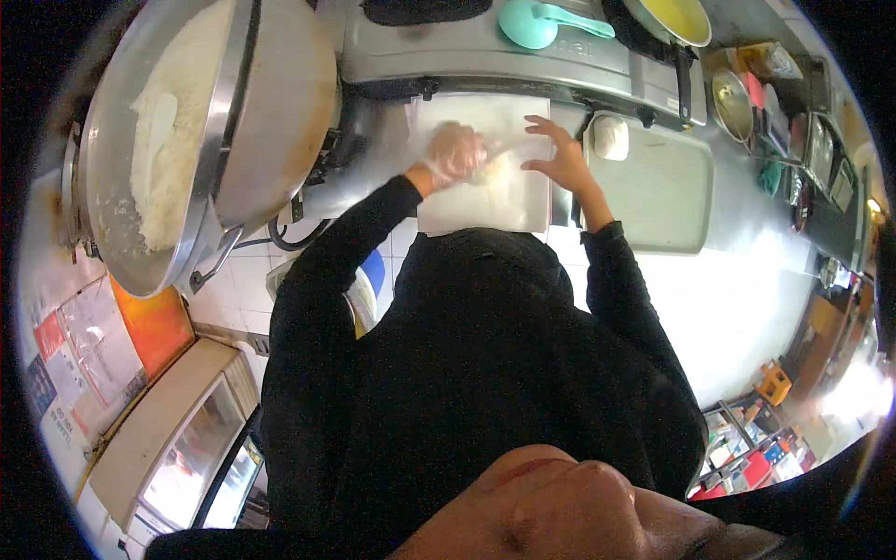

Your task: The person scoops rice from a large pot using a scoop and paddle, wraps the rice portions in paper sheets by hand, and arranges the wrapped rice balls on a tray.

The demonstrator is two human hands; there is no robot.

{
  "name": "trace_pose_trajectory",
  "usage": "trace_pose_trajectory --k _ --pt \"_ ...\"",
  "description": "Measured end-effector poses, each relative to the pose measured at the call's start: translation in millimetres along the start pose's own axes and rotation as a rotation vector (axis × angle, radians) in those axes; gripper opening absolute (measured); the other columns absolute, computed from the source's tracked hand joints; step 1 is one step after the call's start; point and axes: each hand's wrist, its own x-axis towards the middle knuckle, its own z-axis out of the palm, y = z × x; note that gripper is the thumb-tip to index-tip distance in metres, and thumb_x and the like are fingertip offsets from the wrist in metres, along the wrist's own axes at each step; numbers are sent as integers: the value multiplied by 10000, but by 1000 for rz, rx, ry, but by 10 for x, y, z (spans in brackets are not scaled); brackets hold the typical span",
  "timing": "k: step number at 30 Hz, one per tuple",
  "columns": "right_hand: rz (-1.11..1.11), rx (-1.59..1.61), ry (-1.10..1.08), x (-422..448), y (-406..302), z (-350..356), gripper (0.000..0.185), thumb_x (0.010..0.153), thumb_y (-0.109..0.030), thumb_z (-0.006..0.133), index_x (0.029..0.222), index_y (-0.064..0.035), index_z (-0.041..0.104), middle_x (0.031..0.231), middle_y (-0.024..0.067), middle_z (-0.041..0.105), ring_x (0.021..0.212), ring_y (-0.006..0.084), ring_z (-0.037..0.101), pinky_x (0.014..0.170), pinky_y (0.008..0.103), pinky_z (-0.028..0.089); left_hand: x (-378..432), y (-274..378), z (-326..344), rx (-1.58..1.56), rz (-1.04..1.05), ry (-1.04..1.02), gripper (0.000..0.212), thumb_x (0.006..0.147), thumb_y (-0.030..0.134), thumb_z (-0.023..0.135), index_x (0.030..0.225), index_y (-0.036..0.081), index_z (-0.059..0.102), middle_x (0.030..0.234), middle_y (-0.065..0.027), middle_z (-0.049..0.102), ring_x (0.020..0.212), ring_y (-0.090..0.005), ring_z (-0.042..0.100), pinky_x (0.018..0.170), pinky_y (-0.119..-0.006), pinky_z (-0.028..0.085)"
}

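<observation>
A stack of white paper sheets [483, 210] lies on the steel counter before me. Over it is my left hand [455, 150], in a clear plastic glove and blurred by motion. Pale food [493, 170], probably rice, shows beside its fingers; whether the hand grips it cannot be told. My right hand [563, 155] is bare, its fingers spread apart over the right edge of the paper. A blurred whitish streak runs between the two hands. To the right, a white wrapped bundle [611, 137] sits in the upper left corner of a pale grey-green tray [654, 203].
A large metal pot [280, 105] of white rice [185, 105] with a white paddle [163, 126] stands at left. Behind the paper is a gas stove [448, 56] bearing a turquoise ladle [535, 24]. A frying pan [675, 21] and metal bowl [731, 105] are at upper right.
</observation>
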Motion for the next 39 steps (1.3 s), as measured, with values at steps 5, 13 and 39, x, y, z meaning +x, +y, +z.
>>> trace_pose_trajectory --k 5,13,39 --pt "568 -86 68 -216 208 183 575 713 53 502 1247 -151 445 866 163 629 747 246 626 677 310 501 -421 251 473 -106 105 271 326 766 372 593 928 93 637 957 -101 605 867 -300 572 760 -398 464" --pt "906 305 90 -811 -120 372 1104 626 -214 785 1383 -24 4 1007 265 590 904 368 598 786 397 470 -430 310 102 -268 18 2 653 763 539 568 1226 85 487 1156 -157 500 1069 -306 469 886 -397 424" --pt "-167 -1010 50 -718 40 833 265 813 -78 467 1052 -82 581 1299 95 460 1243 195 395 1044 535 178 -847 -194 995 143 66 346 404 861 215 445 1208 9 459 1235 -190 461 1171 -316 427 1018 -388 309"
